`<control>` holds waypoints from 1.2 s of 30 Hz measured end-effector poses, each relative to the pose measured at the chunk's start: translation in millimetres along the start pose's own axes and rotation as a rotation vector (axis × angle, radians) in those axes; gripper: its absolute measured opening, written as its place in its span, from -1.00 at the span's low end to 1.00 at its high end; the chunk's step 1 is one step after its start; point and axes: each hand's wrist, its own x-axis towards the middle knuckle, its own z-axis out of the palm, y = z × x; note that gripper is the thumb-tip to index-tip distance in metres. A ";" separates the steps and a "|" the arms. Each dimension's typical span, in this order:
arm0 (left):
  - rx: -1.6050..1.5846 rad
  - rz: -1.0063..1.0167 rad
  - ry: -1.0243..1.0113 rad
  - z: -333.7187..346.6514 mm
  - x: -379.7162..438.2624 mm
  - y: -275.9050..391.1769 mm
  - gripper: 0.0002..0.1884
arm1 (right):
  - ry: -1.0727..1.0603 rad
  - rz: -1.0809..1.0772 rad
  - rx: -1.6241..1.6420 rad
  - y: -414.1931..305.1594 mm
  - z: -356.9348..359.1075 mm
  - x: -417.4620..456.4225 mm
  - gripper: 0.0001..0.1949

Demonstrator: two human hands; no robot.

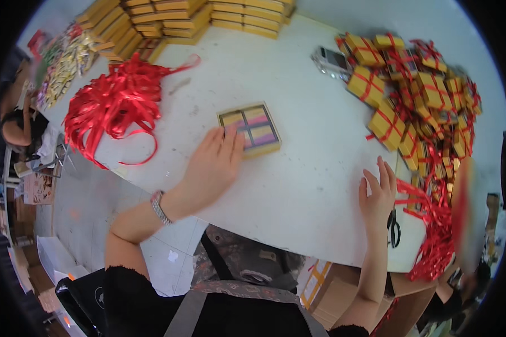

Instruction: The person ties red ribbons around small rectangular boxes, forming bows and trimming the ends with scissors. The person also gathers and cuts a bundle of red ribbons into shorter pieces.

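Observation:
A small golden-yellow box lies on the white table, its top showing four compartments with pink, purple and yellow contents. My left hand rests its fingers over the box's left side and front corner; the thumb cannot be made out, so a grip is uncertain. My right hand hovers at the right with fingers apart and holds nothing. Close beside it are cut red ribbons and black-handled scissors, partly hidden by the wrist. A heap of red ribbon lies on the table's left.
Ribbon-tied yellow boxes are piled at the right, with a phone beside them. Stacked yellow boxes line the back. Shiny wrapped pieces lie far left, near another person. An open carton stands below the front edge.

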 end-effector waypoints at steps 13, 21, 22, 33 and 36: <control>-0.902 -0.333 -0.162 28.4 -10.2 -21.0 -0.51 | 0.163 0.126 0.028 37.4 6.6 -42.3 -0.83; -0.453 -0.163 -0.114 5.8 49.5 84.7 -0.54 | 0.049 0.492 -0.505 127.9 -5.9 -33.5 -0.81; -0.433 -0.175 -0.117 10.0 57.6 95.6 -0.53 | -0.086 0.579 -0.536 152.9 0.8 -33.9 -0.85; -0.998 0.009 0.161 -38.1 139.9 145.2 -0.35 | 0.170 0.182 0.277 38.4 -18.8 38.2 -0.84; -0.824 0.099 0.109 -39.5 147.3 137.1 -0.36 | 0.331 0.173 0.363 40.3 -30.0 19.0 -0.72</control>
